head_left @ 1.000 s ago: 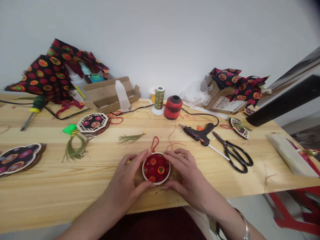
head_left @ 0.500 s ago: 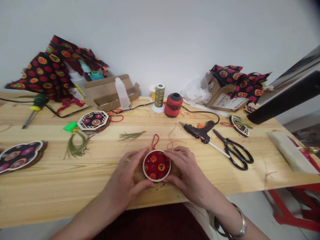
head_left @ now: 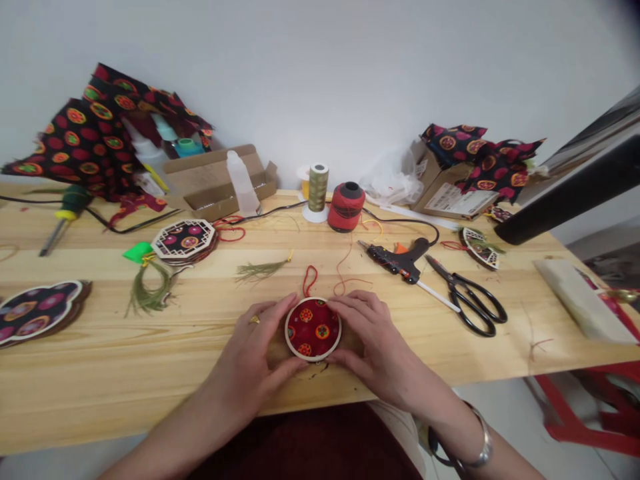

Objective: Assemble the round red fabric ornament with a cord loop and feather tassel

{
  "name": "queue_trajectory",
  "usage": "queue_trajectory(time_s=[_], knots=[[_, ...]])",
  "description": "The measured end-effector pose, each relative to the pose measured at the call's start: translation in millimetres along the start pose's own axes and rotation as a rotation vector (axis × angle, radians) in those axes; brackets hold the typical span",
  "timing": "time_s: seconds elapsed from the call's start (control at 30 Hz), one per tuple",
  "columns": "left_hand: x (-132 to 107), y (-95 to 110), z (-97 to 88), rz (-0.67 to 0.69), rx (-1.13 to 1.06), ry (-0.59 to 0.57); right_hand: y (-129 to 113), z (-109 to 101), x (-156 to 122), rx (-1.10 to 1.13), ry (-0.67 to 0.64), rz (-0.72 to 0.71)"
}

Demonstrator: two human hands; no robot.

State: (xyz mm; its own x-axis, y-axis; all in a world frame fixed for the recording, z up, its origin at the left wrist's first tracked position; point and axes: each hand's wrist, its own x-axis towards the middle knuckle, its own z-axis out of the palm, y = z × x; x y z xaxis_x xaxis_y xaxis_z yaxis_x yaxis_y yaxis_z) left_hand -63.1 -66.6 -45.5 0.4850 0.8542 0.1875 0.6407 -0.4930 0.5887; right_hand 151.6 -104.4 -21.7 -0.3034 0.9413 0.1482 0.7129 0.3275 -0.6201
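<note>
A small round piece (head_left: 313, 328) with red patterned cloth in a pale rim lies on the wooden table (head_left: 150, 360) near its front edge. My left hand (head_left: 255, 353) cups its left side, thumb under the front rim and fingers along the top. My right hand (head_left: 373, 340) cups its right side the same way. Both hands are curled round it and press it to the table. A red cord loop (head_left: 310, 280) sticks out from its far edge.
Black scissors (head_left: 473, 303) and a glue gun (head_left: 400, 260) lie to the right. Red (head_left: 346, 207) and green (head_left: 318, 190) thread spools stand behind. Left are an octagonal patterned piece (head_left: 184, 240), green tassels (head_left: 150, 293), a cardboard box (head_left: 215, 180) and patterned cloth (head_left: 90, 133).
The hands and the round piece stay in place. The view has tilted a little, so everything sits slightly higher in the picture.
</note>
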Motion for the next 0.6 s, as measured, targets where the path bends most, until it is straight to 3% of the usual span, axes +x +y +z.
queue_trajectory(time_s=[0.6], knots=[[-2.9, 0.2, 0.6, 0.029, 0.07, -0.034, -4.0, -3.7, 1.8, 0.011, -0.03, 0.016]])
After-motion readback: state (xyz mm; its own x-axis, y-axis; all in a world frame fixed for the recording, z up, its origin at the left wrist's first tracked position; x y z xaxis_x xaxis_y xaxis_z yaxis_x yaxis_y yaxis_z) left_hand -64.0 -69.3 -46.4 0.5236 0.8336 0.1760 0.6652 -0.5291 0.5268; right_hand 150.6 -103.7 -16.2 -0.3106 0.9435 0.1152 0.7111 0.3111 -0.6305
